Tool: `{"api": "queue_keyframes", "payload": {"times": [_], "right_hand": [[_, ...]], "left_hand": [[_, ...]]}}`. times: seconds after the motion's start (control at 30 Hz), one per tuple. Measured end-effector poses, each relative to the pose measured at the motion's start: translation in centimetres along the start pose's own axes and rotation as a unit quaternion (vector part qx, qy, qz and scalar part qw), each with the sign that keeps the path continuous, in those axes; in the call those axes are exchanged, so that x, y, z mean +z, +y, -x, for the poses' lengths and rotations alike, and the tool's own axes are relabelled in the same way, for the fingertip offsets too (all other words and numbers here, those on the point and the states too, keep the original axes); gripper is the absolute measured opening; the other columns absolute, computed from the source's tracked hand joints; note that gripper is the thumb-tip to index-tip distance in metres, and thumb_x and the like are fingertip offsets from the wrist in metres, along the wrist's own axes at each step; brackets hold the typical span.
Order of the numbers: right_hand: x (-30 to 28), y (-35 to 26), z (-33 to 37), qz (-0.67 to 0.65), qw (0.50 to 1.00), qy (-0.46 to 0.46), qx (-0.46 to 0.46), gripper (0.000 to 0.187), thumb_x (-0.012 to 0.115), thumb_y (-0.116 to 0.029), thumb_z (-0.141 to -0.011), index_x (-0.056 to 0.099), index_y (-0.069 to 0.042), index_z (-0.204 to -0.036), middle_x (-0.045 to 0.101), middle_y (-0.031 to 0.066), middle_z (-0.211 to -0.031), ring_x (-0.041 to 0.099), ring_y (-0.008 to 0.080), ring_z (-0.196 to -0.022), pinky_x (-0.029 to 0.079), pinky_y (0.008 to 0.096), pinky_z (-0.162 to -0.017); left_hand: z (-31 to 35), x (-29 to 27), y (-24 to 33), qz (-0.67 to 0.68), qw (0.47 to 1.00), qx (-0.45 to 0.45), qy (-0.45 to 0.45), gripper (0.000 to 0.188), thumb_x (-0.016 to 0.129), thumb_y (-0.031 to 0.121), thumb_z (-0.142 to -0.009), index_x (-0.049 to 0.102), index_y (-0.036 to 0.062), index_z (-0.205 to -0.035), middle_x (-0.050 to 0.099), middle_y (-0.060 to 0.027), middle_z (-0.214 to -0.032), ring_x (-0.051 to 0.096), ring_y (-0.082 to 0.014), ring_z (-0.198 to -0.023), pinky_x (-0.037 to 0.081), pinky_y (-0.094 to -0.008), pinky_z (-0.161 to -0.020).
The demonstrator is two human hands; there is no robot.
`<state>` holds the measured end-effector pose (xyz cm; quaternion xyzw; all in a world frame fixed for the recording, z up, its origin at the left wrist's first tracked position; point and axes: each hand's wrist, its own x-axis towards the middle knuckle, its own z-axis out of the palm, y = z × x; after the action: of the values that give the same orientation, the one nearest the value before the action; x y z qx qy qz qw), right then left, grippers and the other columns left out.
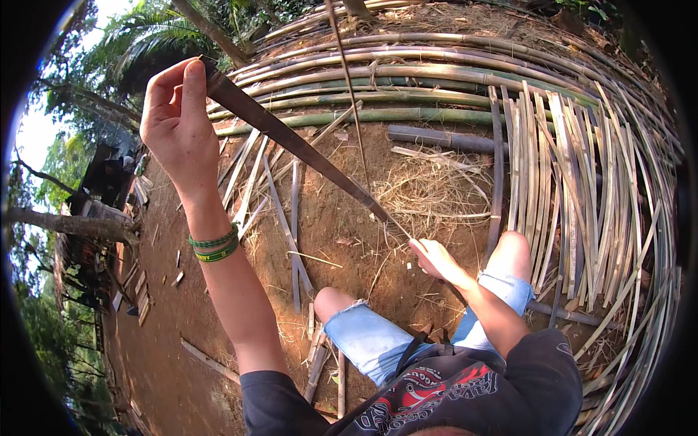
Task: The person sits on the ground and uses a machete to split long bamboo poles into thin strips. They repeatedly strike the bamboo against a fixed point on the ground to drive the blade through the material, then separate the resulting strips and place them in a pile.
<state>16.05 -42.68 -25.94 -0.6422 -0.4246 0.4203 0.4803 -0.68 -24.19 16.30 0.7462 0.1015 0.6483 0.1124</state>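
A long, dark brown bamboo strip (291, 138) slants across the view, from upper left down to the middle. My left hand (178, 123) is raised and pinches its upper end between thumb and fingers. Lower down, my right hand (434, 259) is closed around the other end, in front of my knees. There the strip shows only as a thin, pale edge just before the fingers. Whether the right hand also grips a tool cannot be made out, since its palm is hidden.
Long bamboo poles (436, 73) lie across the back. At right, many split bamboo strips (563, 196) lie side by side. Pale shavings (429, 192) cover the dirt ahead of me. A thin upright stick (349, 87) stands behind the strip. Loose slats (296, 240) lie left of my knees.
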Motion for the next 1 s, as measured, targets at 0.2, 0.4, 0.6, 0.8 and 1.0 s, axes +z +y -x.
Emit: {"api": "queue_keyframes", "payload": {"times": [0.2,0.4,0.6,0.8,1.0], "right_hand": [[-0.3,-5.2,-0.2,-0.082,0.991,-0.071,0.076,0.048,0.048,-0.049,-0.099,0.053,-0.008,-0.075,0.051,0.0007,-0.058,0.047,0.0095,-0.046,0.039,0.0278,-0.043],[1.0,-11.8,1.7,-0.082,0.994,-0.046,-0.062,0.045,0.047,-0.043,-0.099,0.050,-0.003,-0.079,0.046,0.0062,-0.056,0.046,0.0157,-0.053,0.038,0.0345,-0.050],[2.6,6.8,-3.2,0.125,0.989,-0.009,0.081,0.057,0.043,-0.050,-0.099,0.067,0.000,-0.087,0.066,0.0167,-0.068,0.070,0.0243,-0.074,0.053,0.0405,-0.071],[2.8,-1.7,-4.1,0.099,0.983,-0.055,0.142,0.067,0.042,-0.056,-0.097,0.053,0.001,-0.064,0.053,0.0094,-0.052,0.062,0.0196,-0.055,0.048,0.0365,-0.054],[5.0,-3.0,-1.0,-0.082,0.996,-0.030,-0.003,0.050,0.043,-0.043,-0.101,0.047,-0.001,-0.074,0.044,0.0104,-0.055,0.042,0.0177,-0.052,0.038,0.0402,-0.051]], "left_hand": [[0.0,-0.3,-1.1,-0.003,1.000,-0.025,0.001,0.013,0.066,0.011,-0.093,0.066,-0.0010,-0.098,0.066,-0.0026,-0.091,0.059,-0.0057,-0.083,0.047,-0.0193,-0.074],[1.2,-0.6,-0.9,-0.041,0.999,-0.004,0.016,0.017,0.068,0.015,-0.092,0.067,0.0001,-0.099,0.064,0.0014,-0.082,0.049,-0.0007,-0.067,0.034,-0.0157,-0.055],[0.4,-0.4,-0.8,0.016,1.000,-0.011,0.016,0.016,0.067,0.014,-0.093,0.067,0.0002,-0.100,0.065,0.0005,-0.085,0.052,-0.0012,-0.071,0.037,-0.0148,-0.059],[0.4,-1.0,-0.5,-0.029,0.999,-0.014,0.003,0.015,0.067,0.014,-0.093,0.066,0.0002,-0.099,0.066,-0.0008,-0.087,0.056,-0.0030,-0.075,0.041,-0.0149,-0.063],[1.0,-2.3,-1.7,-0.071,0.997,0.002,0.023,0.017,0.068,0.016,-0.092,0.067,0.0007,-0.100,0.067,-0.0014,-0.086,0.058,-0.0031,-0.074,0.044,-0.0160,-0.062]]}}
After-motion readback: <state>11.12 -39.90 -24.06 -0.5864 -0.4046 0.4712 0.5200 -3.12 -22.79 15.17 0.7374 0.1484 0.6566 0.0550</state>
